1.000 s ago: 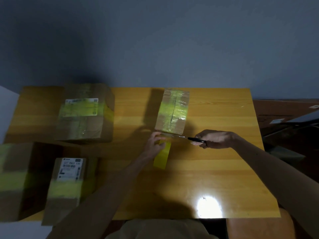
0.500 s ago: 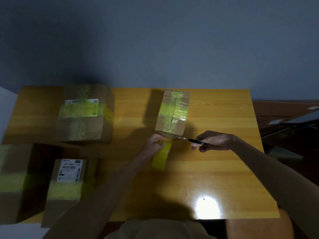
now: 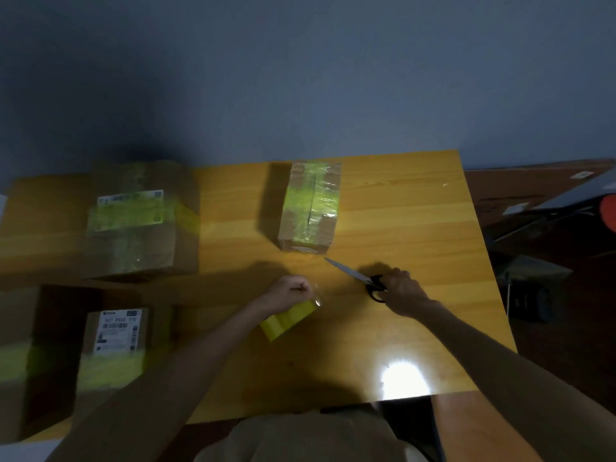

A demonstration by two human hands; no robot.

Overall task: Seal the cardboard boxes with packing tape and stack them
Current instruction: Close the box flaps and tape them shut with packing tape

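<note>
A grey-blue wall is rising behind the wooden bench, and a bright patch of lamp glare is sitting on its near edge. Off to the right, dark clutter is lying on the floor, with a red object poking in at the frame edge (too cropped to identify). Nothing is standing between the hands and the small box, which is resting at the far middle of the bench with yellow-green tape running along its top seam.

The left hand is curling closed over the top of the yellow tape roll, holding it just above the bench, near of the small box and apart from it. The right hand is gripping the black handles of the scissors; the blades are lying together, pointing far-left toward the small box, with the tip near its front edge but not touching.

Four boxes are showing: the small one, a large box at far left, a labelled box at near left, and a blurred dark box at the left edge. There is one tape roll and one pair of scissors.
</note>
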